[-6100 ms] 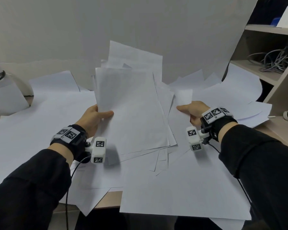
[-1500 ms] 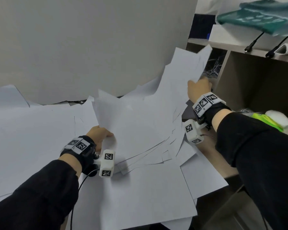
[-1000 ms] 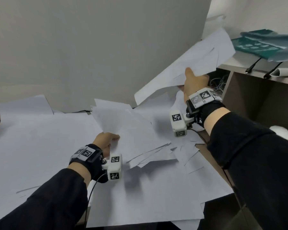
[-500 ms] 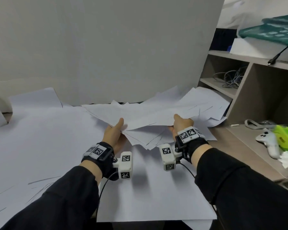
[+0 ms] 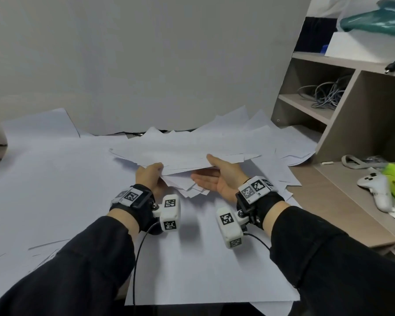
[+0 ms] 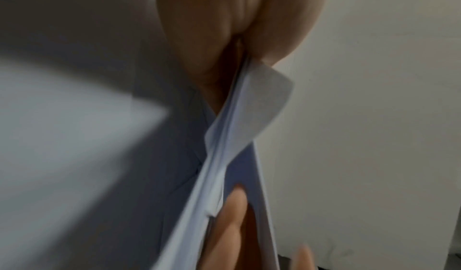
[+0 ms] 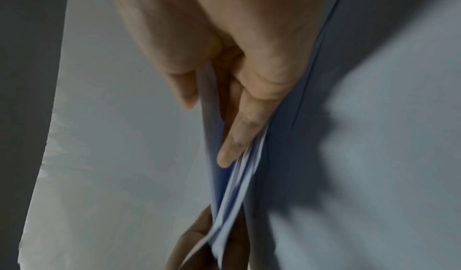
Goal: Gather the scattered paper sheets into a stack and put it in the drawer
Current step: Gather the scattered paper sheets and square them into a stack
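Above the paper-covered desk (image 5: 55, 179), both hands hold a ragged bundle of sheets (image 5: 183, 153) just off the surface. The left hand (image 5: 149, 176) pinches its near-left edge, thumb on top. The right hand (image 5: 224, 176) lies palm-up beneath the right side, fingers fairly straight, thumb pressing from above. More loose sheets (image 5: 290, 144) lie toward the shelf unit (image 5: 351, 124); no drawer is in view. Gathering seems to be the step in hand; next the uneven edges probably need squaring and the strays collecting.
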Available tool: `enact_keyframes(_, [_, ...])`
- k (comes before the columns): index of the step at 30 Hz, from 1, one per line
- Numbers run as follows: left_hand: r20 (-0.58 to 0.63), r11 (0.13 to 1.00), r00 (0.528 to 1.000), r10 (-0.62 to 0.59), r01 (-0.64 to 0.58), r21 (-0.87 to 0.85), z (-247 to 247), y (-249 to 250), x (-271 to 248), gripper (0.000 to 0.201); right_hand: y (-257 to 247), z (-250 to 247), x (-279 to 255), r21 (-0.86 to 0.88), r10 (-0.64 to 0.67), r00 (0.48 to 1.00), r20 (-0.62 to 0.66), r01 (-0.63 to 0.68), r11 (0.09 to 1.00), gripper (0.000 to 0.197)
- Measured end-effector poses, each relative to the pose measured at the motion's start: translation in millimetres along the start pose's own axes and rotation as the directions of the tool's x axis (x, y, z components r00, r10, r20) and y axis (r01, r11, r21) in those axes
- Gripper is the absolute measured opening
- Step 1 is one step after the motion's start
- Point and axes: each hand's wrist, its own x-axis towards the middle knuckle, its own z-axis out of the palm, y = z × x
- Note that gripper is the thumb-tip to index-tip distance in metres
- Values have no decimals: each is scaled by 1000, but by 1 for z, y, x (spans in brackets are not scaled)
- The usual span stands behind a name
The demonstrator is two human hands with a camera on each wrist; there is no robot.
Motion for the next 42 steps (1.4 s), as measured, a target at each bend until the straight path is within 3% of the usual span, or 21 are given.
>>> enact_keyframes(2, [18, 1000, 1000, -2, 2, -3, -5, 3, 2, 16, -6, -11, -1, 13, -3, 1000, 10, 2, 1000, 46])
enact_keyframes(7, [27, 996, 996, -90, 90, -3, -32, 20, 5, 15, -34, -58, 2, 113, -18, 993, -113, 31, 993, 55])
enact_keyframes(12, [137, 991, 983, -118, 108, 79, -49, 31, -4, 19, -43, -78, 12, -64, 62, 963, -263, -82, 995, 63])
enact_keyframes(14, [171, 988, 977, -128, 109, 113, -53, 32, -5, 22, -40, -80, 23, -227, 71, 954, -291, -141, 964, 84])
enact_keyframes(15, [179, 984, 974, -137, 112, 140, -54, 32, -6, 21, -38, -81, 29, -287, 46, 951, -305, -138, 948, 84])
enact_keyframes(17, [189, 976, 969, -160, 127, 177, -57, 31, -8, 20, -35, -80, 37, -352, -31, 927, -374, -111, 929, 53])
enact_keyframes(19, [187, 974, 966, -180, 148, 169, -60, 31, -8, 19, -34, -73, 35, -424, -106, 899, -425, -94, 901, 38])
enact_keyframes(24, [209, 982, 960, -186, 187, 14, -48, 27, -17, 30, -29, -60, 41, -491, -227, 854, -468, -38, 870, 49])
enact_keyframes(26, [181, 983, 967, -181, 182, 12, -40, 22, -16, 42, -23, -47, 36, -402, -190, 880, -435, -1, 916, 35])
enact_keyframes(28, [125, 978, 970, -211, 210, 15, -35, 14, -5, 68, -17, -33, 29, -261, -114, 920, -376, 12, 965, 22])
enact_keyframes(29, [113, 974, 968, -225, 226, 3, -32, 11, -1, 70, -14, -29, 28, -229, -72, 936, -345, -9, 973, 20])
enact_keyframes(32, [57, 965, 964, -261, 262, 1, -19, 11, -6, 33, -8, -20, 23, -242, 28, 964, -263, -94, 966, 23])
enact_keyframes(34, [3, 966, 969, -247, 246, 83, -17, 10, -4, 25, -9, -19, 20, -311, 69, 968, -241, -144, 940, 26])
enact_keyframes(37, [-55, 941, 972, -229, 235, 243, -25, 14, 4, 31, -17, -30, 21, -425, 73, 969, -237, -171, 889, 24])
enact_keyframes(42, [-7, 911, 993, -121, 114, 396, -43, 24, 4, 45, -36, -47, 31, -551, -90, 949, -301, -96, 829, 20])
